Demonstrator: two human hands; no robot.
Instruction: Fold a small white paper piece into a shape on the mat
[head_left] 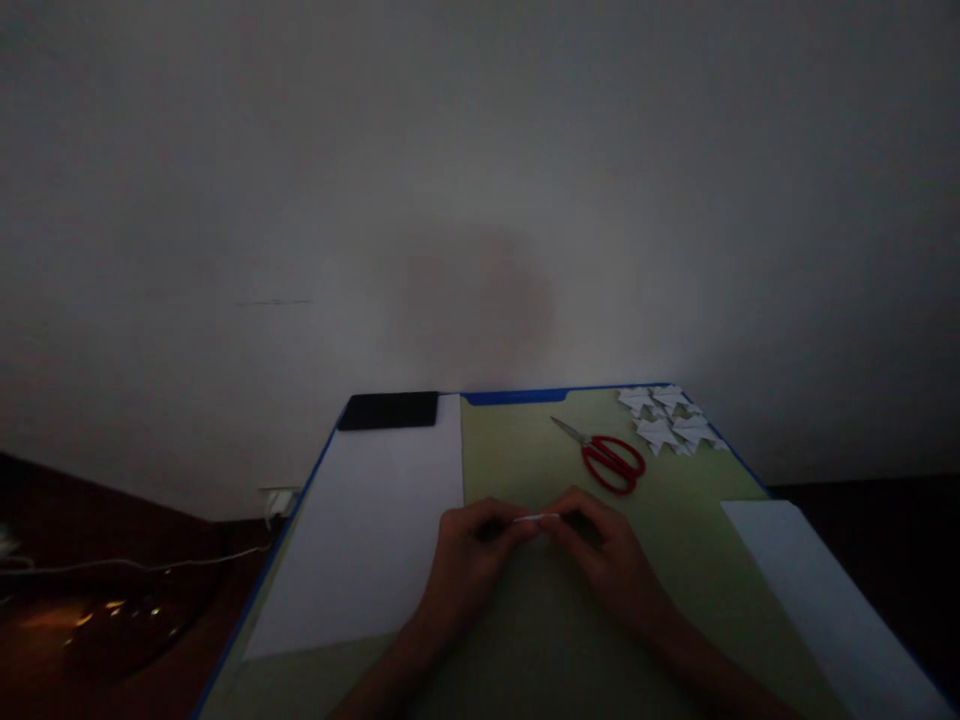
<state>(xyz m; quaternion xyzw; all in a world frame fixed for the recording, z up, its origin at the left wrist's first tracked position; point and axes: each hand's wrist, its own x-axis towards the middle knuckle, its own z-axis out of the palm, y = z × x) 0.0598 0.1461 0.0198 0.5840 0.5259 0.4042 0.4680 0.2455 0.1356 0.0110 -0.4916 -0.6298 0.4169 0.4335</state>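
Head view, dim light. Table (510,450) against a pale wall (480,180); top yellowish green, edge blue.

Left hand (469,555): thumb and fingers pinching one end of a small white paper (537,518). Right hand (604,545): same pinch at the other end. Fingertips nearly meet. Paper is held between them, mid-table toward the near side, seen almost edge-on as a thin line; its folds cannot be made out.

Beyond the right hand: scissors (611,462), red handles, lying untouched, blades pointing away and to the left. Far right corner: folded pieces (670,420), white, pointed, at least four, set close together; exact count unclear.

Left side: white sheet (390,500), flat, with a black slab (388,410) on its far end. Right edge: pale sheet (825,600), flat; single or stacked, cannot tell.

Progress, as judged: folded pieces look finished. Paper in hand seems partway, its shaping not yet done. Both large sheets look uncut and unfolded; how many more pieces remain, cannot tell.
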